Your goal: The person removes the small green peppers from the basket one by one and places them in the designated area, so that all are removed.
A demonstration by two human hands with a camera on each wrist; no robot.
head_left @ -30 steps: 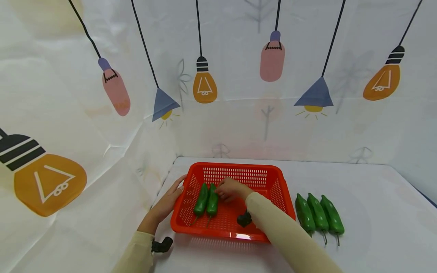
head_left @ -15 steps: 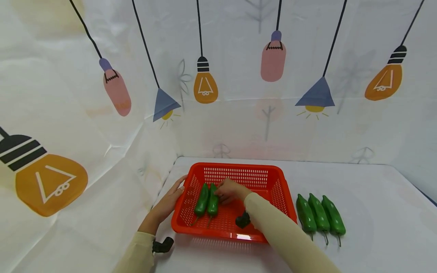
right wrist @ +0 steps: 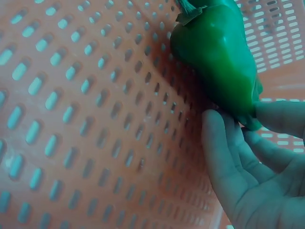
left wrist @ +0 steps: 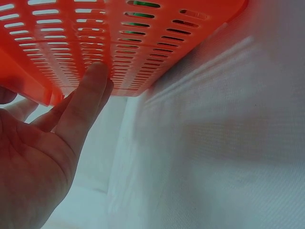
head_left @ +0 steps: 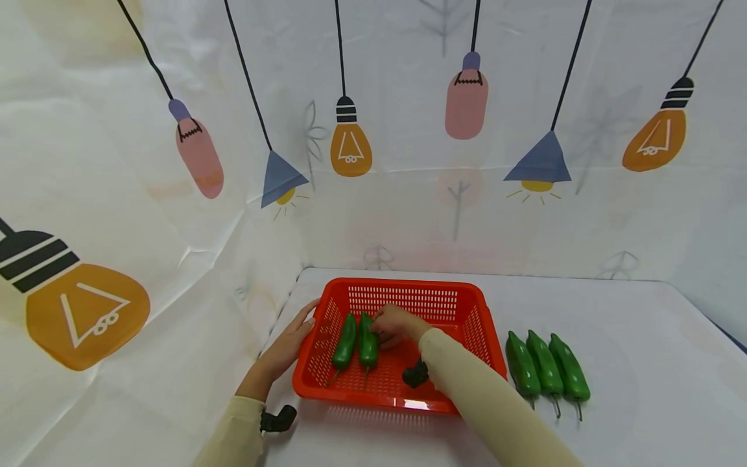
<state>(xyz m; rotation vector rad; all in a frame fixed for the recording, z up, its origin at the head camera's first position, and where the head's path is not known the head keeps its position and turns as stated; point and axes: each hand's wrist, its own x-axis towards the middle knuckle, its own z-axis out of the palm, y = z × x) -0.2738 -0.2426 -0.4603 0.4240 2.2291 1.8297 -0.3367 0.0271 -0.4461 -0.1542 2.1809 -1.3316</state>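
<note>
Inside a red slotted plastic basket [head_left: 403, 403], two long green chili peppers lie side by side, stems toward the person. My right hand [head_left: 397, 324] pinches the pointed far end of the right-hand pepper [head_left: 368, 350]. In the right wrist view, thumb and fingers sit around that pepper's [right wrist: 214, 52] tip, low over the basket floor. The other pepper [head_left: 344, 347] lies to its left, near the basket's left wall. My left hand [head_left: 286, 350] holds the basket's left rim; in the left wrist view its fingers [left wrist: 86, 105] lie against the outer wall beneath the rim.
Three more green peppers [head_left: 546, 370] lie in a row on the white table [head_left: 642, 363], right of the basket. A white curtain [head_left: 403, 214] printed with lamps and bulbs stands behind and to the left.
The right-hand pepper in the basket has shifted slightly right, apart from its neighbour, with my right hand at its tip. The left hand and basket stay in place.
</note>
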